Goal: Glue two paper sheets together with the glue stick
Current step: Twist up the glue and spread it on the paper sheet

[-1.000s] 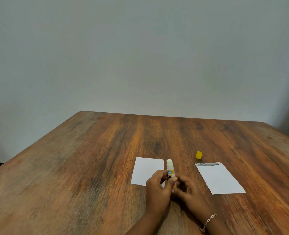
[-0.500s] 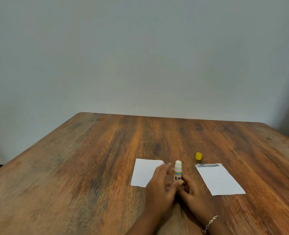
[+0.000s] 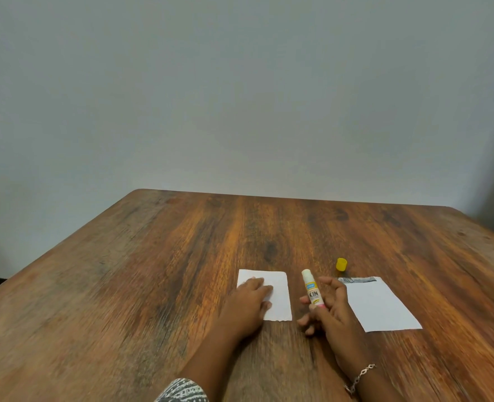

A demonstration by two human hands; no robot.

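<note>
Left hand [image 3: 246,305] lies flat on the left sheet [image 3: 280,298], lower centre. Right hand [image 3: 331,311] grips the glue stick [image 3: 312,291] upright, tip up, just right of that sheet; the other sheet [image 3: 382,307] lies lower right.

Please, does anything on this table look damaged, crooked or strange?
Two small things. The left sheet, under the left hand, has a ragged near edge, as if torn. The right sheet has a dark strip along its far edge. Nothing looks spilled; the yellow cap sits just beyond that sheet.
</note>
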